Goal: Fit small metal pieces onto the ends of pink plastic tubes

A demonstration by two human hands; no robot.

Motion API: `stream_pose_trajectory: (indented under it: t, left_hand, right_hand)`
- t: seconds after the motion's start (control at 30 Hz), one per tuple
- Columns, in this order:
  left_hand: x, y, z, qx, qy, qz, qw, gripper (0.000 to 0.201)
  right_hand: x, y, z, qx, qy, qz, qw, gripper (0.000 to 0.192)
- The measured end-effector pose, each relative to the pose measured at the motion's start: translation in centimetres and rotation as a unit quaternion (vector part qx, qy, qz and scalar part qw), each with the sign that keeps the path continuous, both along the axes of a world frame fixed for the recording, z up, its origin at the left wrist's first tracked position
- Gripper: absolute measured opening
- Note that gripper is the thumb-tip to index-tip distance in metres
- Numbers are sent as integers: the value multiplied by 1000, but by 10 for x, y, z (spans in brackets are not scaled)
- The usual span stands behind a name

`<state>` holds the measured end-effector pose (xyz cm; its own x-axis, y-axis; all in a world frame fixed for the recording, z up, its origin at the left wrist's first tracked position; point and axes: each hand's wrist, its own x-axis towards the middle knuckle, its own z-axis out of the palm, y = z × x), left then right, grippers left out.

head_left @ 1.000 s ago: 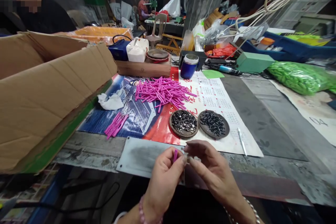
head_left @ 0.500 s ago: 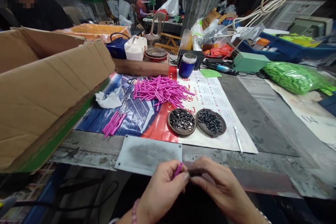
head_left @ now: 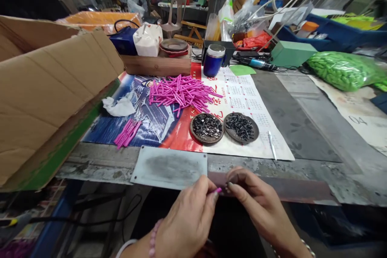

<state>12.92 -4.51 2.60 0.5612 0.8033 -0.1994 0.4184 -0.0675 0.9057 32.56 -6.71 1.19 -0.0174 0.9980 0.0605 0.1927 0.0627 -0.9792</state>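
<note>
My left hand (head_left: 190, 213) is closed on a thin magenta stick (head_left: 218, 190), whose tip pokes out between thumb and forefinger. Just right of that tip, my right hand (head_left: 258, 197) pinches thumb and forefinger together; whatever is between them is too small to name. Both hands are above my lap at the table's front edge. Beyond them lie a round dish (head_left: 208, 142) of small dark metal pieces and a second dish (head_left: 256, 132) of black pin-like parts. A large heap of magenta sticks (head_left: 183, 92) and a smaller bundle (head_left: 127, 133) rest on a calendar poster.
A grey metal plate (head_left: 169, 167) lies at the front edge. Left stands a big cardboard box (head_left: 60, 64). A white pen-like tool (head_left: 272, 145), a blue mug (head_left: 214, 62), crumpled tissue (head_left: 119, 105) and a bag of green pieces (head_left: 341, 68) are around. People are behind.
The view has tipped down slightly. My left hand has turned, so the stick's tip now points toward my right hand; the right fingers have risen a little and remain pinched.
</note>
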Motion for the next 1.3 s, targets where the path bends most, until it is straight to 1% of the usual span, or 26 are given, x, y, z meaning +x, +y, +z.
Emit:
stream_pose_trajectory:
  t: [0.1, 0.2, 0.27, 0.37, 0.47, 0.57, 0.67, 0.8, 0.9, 1.0, 1.07, 1.17, 1.3]
  left_hand:
    - [-2, -1, -1, 33, 29, -10, 999, 21]
    - [-1, -5, -4, 108, 60, -9, 992, 22]
    - [0, -9, -6, 182, 92, 1, 979, 23]
    - [2, -15, -8, 286, 117, 18, 951, 23]
    - [3, -16, -6, 359, 120, 28, 925, 21]
    - [3, -14, -2, 409, 116, 38, 904, 21]
    - [2, -13, 0, 431, 121, 35, 894, 24]
    - [2, -12, 1, 446, 133, 33, 884, 26]
    - [1, -10, 4, 455, 131, 25, 880, 30]
    - [1, -8, 6, 461, 129, 22, 878, 31]
    - [0, -7, 7, 462, 131, 18, 877, 31]
    - [-1, -7, 6, 461, 136, -1, 877, 32]
    - [-2, -7, 3, 458, 151, -19, 876, 35]
  right_hand:
    - [-4, 1, 5, 5, -2, 27, 1000, 16]
    - [-7, 2, 7, 5, -6, 56, 998, 16]
    - [-8, 3, 7, 4, -12, 71, 997, 16]
    - [-8, 3, 6, 0, -20, 82, 996, 16]
    - [-8, 4, 5, -20, -11, 83, 996, 18]
    - [-8, 4, 3, -61, 8, 84, 995, 20]
    - [-8, 5, 2, -86, 21, 79, 993, 23]
    - [-8, 6, 2, -95, 44, 79, 991, 25]
    - [-8, 8, 3, -103, 69, 82, 989, 24]
    - [-7, 8, 2, -106, 72, 88, 988, 24]
    - [-7, 7, 1, -102, 55, 99, 988, 24]
    - [-8, 4, 1, -76, -1, 118, 990, 22]
    - [-10, -1, 1, 6, -105, 135, 985, 16]
